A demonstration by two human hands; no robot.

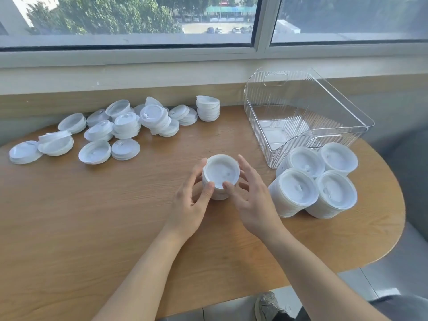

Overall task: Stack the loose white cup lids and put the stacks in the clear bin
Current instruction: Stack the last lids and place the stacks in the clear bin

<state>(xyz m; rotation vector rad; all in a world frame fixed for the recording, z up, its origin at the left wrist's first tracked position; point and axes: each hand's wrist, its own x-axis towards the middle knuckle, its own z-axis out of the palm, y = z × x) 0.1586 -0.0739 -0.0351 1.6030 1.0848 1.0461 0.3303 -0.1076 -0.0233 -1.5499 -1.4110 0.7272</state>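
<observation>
A short stack of white cup lids [221,172] stands on the wooden table near its middle. My left hand [193,198] cups its left side, thumb on the near rim. My right hand [251,198] cups its right side, thumb also on the near rim. Loose white lids and small piles [120,128] lie scattered across the far left of the table. Several tall finished stacks [317,181] stand together at the right. The clear ribbed bin [308,135] sits behind them at the far right, with no lids inside.
A window sill and wall [139,75] run along the table's far edge. The table's rounded right edge [398,205] drops to a grey floor. A shoe [268,304] shows below the near edge.
</observation>
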